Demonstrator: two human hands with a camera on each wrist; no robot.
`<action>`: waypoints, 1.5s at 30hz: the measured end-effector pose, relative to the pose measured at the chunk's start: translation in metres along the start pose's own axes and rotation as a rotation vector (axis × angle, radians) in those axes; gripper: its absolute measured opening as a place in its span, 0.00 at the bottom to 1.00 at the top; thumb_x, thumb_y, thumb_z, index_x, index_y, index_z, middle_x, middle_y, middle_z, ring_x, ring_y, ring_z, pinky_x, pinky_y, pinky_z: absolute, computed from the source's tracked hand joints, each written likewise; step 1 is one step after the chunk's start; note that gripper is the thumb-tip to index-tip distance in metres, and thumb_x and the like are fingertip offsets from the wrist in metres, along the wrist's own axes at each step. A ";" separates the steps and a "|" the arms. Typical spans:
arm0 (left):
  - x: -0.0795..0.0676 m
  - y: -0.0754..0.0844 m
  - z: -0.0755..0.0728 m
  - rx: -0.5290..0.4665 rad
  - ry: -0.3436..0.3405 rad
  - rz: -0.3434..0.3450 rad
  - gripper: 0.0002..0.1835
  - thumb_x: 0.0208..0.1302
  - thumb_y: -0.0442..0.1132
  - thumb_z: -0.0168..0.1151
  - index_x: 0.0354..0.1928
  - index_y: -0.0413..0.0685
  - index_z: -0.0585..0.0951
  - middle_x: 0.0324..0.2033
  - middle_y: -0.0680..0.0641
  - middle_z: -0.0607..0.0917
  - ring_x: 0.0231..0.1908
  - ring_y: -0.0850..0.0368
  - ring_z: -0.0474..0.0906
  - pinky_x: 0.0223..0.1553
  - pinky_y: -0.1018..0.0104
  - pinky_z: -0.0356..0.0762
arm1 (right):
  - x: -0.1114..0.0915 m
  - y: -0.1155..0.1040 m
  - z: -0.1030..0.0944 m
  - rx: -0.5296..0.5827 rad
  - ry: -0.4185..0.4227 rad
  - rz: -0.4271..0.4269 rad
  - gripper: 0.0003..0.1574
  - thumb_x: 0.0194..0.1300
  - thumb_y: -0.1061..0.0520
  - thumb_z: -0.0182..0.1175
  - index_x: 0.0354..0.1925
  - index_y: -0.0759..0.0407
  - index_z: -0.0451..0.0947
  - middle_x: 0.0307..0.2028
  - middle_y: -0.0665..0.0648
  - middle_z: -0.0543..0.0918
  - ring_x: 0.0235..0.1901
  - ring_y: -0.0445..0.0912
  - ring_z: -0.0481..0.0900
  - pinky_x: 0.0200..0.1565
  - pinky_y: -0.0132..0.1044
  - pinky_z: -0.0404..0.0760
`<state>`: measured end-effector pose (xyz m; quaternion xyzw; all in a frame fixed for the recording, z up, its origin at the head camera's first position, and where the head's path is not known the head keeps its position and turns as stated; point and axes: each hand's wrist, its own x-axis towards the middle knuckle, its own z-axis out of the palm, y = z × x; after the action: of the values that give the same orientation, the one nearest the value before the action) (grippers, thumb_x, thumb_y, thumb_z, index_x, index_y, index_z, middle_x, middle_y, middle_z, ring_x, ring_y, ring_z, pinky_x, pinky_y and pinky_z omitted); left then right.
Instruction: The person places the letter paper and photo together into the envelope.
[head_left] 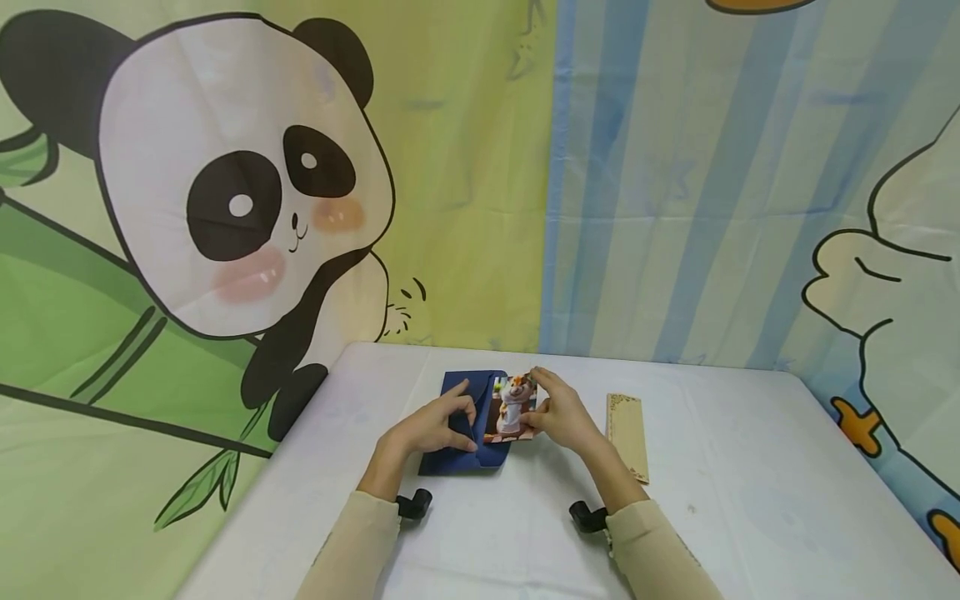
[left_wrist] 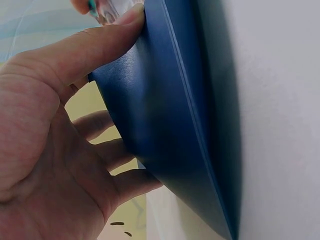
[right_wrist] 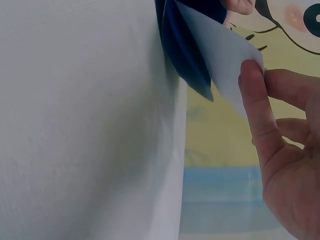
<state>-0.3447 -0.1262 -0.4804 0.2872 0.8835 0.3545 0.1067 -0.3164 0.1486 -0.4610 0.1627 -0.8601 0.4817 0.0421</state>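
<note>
A dark blue paper envelope [head_left: 450, 463] lies at the middle of the table, its flap side raised in the left wrist view. My left hand [head_left: 441, 421] grips it there, thumb on the blue face [left_wrist: 145, 100] and the other fingers behind its edge. My right hand [head_left: 562, 414] pinches a small photo card [head_left: 510, 408] between thumb and fingers at its right side. The card's picture shows a figure in white with an orange top. Its left edge sits at the envelope's opening; in the right wrist view its plain white back [right_wrist: 225, 55] sticks out from the blue paper.
Right of my right hand lies a narrow tan card [head_left: 628, 433] with ornamented corners. A white cloth [head_left: 735, 475] covers the table. Behind it hangs a cartoon curtain with a panda [head_left: 247, 108]. Black wrist mounts [head_left: 415, 504] sit on both wrists.
</note>
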 end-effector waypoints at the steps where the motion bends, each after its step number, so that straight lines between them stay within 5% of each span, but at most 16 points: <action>1: 0.000 0.000 0.000 -0.001 0.000 0.002 0.18 0.48 0.51 0.76 0.36 0.65 0.75 0.76 0.47 0.44 0.72 0.40 0.46 0.63 0.39 0.58 | 0.000 0.000 0.001 -0.008 0.004 0.002 0.49 0.55 0.66 0.69 0.71 0.58 0.59 0.72 0.56 0.57 0.22 0.43 0.80 0.25 0.37 0.81; 23: 0.000 -0.001 0.000 -0.004 0.001 0.009 0.19 0.48 0.50 0.76 0.36 0.63 0.74 0.75 0.45 0.46 0.71 0.38 0.48 0.62 0.39 0.59 | 0.006 0.001 0.027 -0.060 -0.009 -0.005 0.46 0.55 0.64 0.69 0.69 0.63 0.61 0.70 0.65 0.61 0.21 0.40 0.78 0.22 0.34 0.78; 31: 0.000 0.001 -0.001 -0.026 0.007 0.011 0.18 0.48 0.48 0.76 0.35 0.61 0.75 0.75 0.45 0.45 0.72 0.38 0.46 0.63 0.37 0.57 | 0.007 -0.003 0.029 -0.044 -0.079 0.012 0.45 0.57 0.68 0.60 0.71 0.62 0.57 0.70 0.63 0.60 0.24 0.41 0.78 0.25 0.36 0.78; 45: 0.000 0.002 0.000 -0.031 -0.001 0.012 0.18 0.47 0.47 0.77 0.36 0.61 0.76 0.75 0.45 0.46 0.72 0.38 0.46 0.64 0.37 0.55 | 0.009 0.002 0.037 -0.010 -0.131 0.011 0.47 0.58 0.70 0.61 0.72 0.63 0.54 0.70 0.65 0.60 0.23 0.43 0.80 0.25 0.37 0.78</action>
<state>-0.3439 -0.1253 -0.4790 0.2912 0.8760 0.3686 0.1094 -0.3227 0.1159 -0.4798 0.1887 -0.8643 0.4659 -0.0160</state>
